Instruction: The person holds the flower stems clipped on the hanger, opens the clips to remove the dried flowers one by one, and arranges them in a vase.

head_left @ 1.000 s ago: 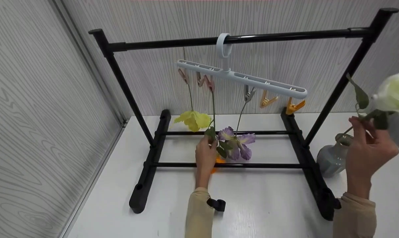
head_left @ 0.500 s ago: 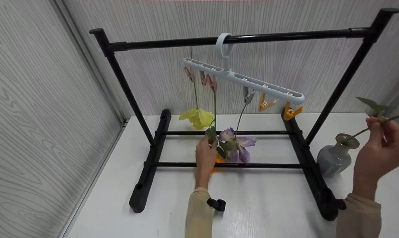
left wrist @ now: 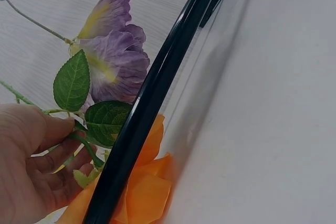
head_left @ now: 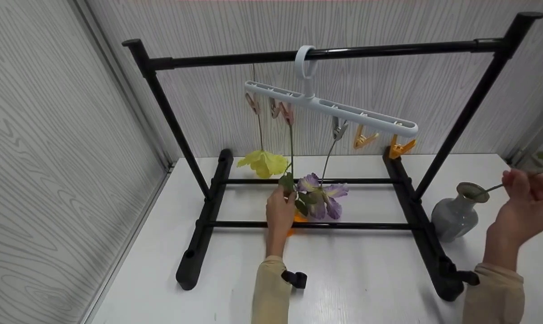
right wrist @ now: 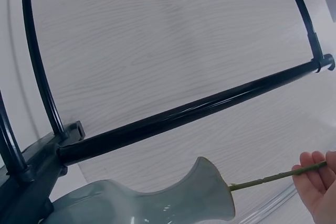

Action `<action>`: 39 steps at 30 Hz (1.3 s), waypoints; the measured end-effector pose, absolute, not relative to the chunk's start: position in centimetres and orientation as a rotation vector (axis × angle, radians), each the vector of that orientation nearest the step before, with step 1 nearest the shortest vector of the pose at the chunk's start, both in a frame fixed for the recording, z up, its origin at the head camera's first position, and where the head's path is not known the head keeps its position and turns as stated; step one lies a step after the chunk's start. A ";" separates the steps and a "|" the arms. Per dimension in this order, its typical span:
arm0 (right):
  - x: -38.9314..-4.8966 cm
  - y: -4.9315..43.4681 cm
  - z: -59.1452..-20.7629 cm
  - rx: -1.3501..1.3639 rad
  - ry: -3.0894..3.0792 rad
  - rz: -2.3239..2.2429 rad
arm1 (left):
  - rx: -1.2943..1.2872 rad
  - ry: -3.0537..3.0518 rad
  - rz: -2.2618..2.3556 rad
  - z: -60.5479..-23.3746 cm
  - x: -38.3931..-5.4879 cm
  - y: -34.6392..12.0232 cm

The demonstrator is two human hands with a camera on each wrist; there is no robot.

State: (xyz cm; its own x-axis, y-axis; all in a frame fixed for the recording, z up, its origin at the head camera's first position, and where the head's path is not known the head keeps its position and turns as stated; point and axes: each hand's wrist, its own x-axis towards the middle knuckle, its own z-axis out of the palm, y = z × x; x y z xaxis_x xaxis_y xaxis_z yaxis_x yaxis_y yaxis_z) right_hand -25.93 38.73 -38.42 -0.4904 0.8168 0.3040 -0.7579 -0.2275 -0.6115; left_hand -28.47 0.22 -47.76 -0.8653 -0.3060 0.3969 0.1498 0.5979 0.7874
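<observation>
Moved my right hand (head_left: pixel 526 204) further right over the last second; the white bloom it showed then is out of view. It's pinching a green stem (right wrist: pixel 278 176) whose lower end runs into the mouth of the grey vase (head_left: pixel 454 220), just beside the black rack (head_left: pixel 471 108). My left hand (head_left: pixel 280 209) pinches a leafy stem (left wrist: pixel 89 148) at the orange flower (left wrist: pixel 147 192); lower front bar (head_left: pixel 361 226) crosses in front. Beyond: purple flower (head_left: pixel 317 198), yellow flower (head_left: pixel 264 164), clipped to the pale hanger (head_left: pixel 366 118).
</observation>
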 end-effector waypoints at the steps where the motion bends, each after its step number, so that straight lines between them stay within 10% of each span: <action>1: -26.0 38.8 -38.5 -0.114 -0.882 1.900 | 0.123 -2.325 -1.213 -47.7 -28.5 0.2; 39: -27.5 38.5 -40.7 -0.462 -1.437 1.649 | 0.137 -2.315 -1.238 -47.8 -28.2 0.2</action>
